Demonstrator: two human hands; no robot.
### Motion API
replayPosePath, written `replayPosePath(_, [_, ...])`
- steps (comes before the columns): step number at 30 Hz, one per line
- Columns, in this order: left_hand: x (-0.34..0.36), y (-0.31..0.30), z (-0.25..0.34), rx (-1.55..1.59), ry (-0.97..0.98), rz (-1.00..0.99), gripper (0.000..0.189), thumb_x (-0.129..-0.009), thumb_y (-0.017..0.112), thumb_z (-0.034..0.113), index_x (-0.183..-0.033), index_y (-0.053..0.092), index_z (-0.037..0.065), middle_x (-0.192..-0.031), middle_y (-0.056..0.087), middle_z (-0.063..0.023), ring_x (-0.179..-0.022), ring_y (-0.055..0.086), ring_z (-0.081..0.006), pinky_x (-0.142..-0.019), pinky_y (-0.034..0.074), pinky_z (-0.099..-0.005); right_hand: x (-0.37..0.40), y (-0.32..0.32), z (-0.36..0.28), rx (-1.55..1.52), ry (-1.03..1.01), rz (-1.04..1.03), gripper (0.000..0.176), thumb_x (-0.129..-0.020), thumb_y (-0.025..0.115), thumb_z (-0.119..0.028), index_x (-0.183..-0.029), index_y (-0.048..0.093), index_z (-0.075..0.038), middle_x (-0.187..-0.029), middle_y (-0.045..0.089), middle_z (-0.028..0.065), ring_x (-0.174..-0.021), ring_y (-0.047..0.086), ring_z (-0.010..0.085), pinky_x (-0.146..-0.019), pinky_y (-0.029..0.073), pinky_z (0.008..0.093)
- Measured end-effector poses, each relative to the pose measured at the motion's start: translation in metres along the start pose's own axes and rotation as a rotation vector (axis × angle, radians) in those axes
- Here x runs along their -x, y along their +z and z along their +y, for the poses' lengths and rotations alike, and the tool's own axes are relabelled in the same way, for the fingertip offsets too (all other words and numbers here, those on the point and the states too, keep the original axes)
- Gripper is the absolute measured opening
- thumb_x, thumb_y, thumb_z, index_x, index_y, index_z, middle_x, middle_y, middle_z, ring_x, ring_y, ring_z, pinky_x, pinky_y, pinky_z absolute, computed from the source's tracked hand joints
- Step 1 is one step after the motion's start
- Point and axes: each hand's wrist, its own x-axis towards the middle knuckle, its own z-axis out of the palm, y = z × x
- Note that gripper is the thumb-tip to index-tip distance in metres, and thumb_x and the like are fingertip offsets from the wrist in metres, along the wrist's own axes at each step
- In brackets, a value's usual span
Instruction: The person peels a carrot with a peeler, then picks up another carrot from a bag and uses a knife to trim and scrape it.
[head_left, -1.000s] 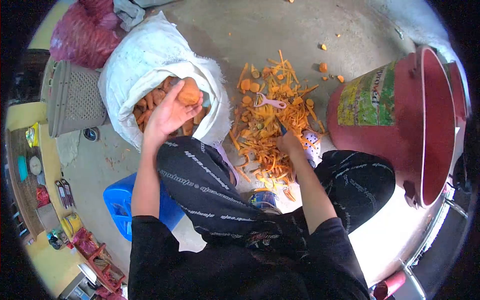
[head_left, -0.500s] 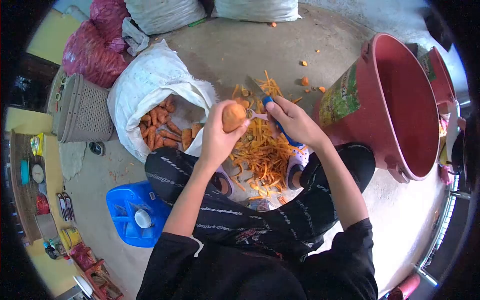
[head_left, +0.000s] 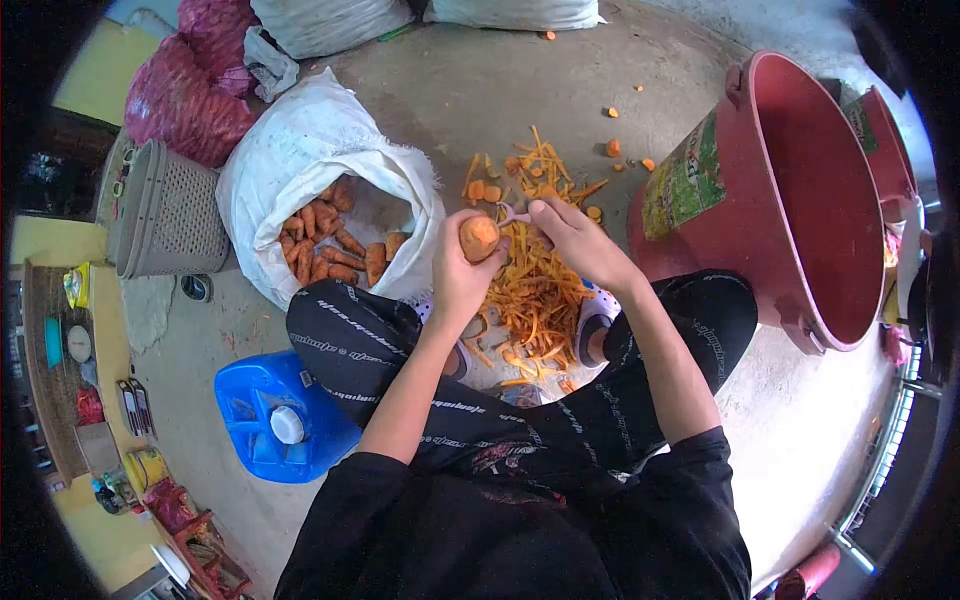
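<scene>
Floor has peels; sack sits near, perhaps for easy reach.
Left hand hugs carrot; right hand by peeler, can't tell its grip.

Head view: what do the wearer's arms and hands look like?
Short black sleeves end near the elbows, leaving both forearms bare. The left hand and right hand are ungloved. No watch, bracelet or cable shows on either wrist.

Behind the bare left hand and right hand, the person wore a black short-sleeved T-shirt. Nearer below them, black trousers carried rows of white lettering; a pale clog showed beneath the right hand.
</scene>
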Motion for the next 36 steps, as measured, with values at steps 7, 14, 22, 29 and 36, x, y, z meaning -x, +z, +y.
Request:
replayPosePath(7, [0.002, 0.005, -0.002, -0.056, 0.105, 0.017, 0.046, -0.071, 0.073, 0.004, -0.109, 0.047, 0.003, -0.1, 0.055, -0.0136, -0.093, 0.056, -0.0276, -0.081, 0.045, -0.0346, 0.008, 0.008, -0.016, 0.229, 0.04, 0.021, 0.056, -0.087, 0.049, -0.052, -0.088, 0.053, 0.004, -0.078, 0.059, 0.0172, -0.069, 0.059, 0.0264, -0.064, 0.047, 0.0373])
replayPosePath(14, [0.006, 0.008, -0.007, -0.052, 0.174, 0.027, 0.048, -0.07, 0.066, -0.004, -0.112, 0.043, 0.001, -0.106, 0.048, -0.0168, -0.099, 0.05, -0.0332, -0.085, 0.042, -0.0388, 0.013, 0.029, -0.01, 0.565, -0.05, 0.182, 0.083, -0.067, 0.057, -0.073, -0.087, 0.054, 0.008, -0.065, 0.06, 0.0254, -0.067, 0.064, 0.0397, -0.061, 0.051, 0.0455])
replayPosePath(22, [0.006, 0.008, -0.005, -0.005, 0.166, 0.007, 0.05, -0.069, 0.063, -0.006, -0.113, 0.041, 0.001, -0.108, 0.045, -0.0184, -0.102, 0.048, -0.0357, -0.087, 0.04, -0.0408, 0.011, 0.036, -0.004, 0.558, -0.063, 0.234, 0.08, -0.069, 0.056, -0.072, -0.084, 0.054, 0.006, -0.059, 0.059, 0.0221, -0.062, 0.064, 0.0387, -0.056, 0.051, 0.0453])
replayPosePath(29, [0.005, 0.008, -0.01, -0.094, 0.224, 0.009, 0.05, -0.069, 0.064, -0.005, -0.113, 0.041, 0.0, -0.106, 0.047, -0.0181, -0.097, 0.05, -0.035, -0.083, 0.042, -0.04, 0.012, 0.036, -0.003, 0.599, -0.076, 0.221, 0.076, -0.074, 0.053, -0.07, -0.083, 0.056, 0.006, -0.057, 0.058, 0.023, -0.059, 0.063, 0.0394, -0.055, 0.051, 0.0466])
replayPosePath(36, [0.004, 0.005, -0.01, -0.122, 0.185, -0.104, 0.044, -0.07, 0.064, -0.003, -0.107, 0.041, -0.001, -0.097, 0.05, -0.019, -0.089, 0.054, -0.036, -0.075, 0.045, -0.04, 0.014, 0.036, 0.0, 0.677, -0.091, 0.17, 0.07, -0.079, 0.05, -0.065, -0.075, 0.06, 0.004, -0.057, 0.058, 0.0234, -0.057, 0.062, 0.0396, -0.054, 0.05, 0.0477])
